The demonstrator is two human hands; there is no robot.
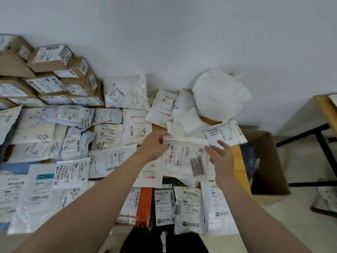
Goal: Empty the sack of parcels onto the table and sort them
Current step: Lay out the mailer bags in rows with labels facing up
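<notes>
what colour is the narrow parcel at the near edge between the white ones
The parcel is orange-red, best seen in the head view.

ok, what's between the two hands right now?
One clear poly mailer with a barcode label: left hand pinches its top-left corner, right hand rests open at its right edge. Head view.

Flat mailers (73, 172) are covering nearly all of the desk (237, 161); I am seeing bare wood only in a strip along its right edge. Stacked cartons (52, 59) are walling off the far left corner, a bulging white sack (218, 95) is filling the far right corner, and my left hand (155, 145) is pinching a clear mailer (184, 157) just beside the strip.
</notes>
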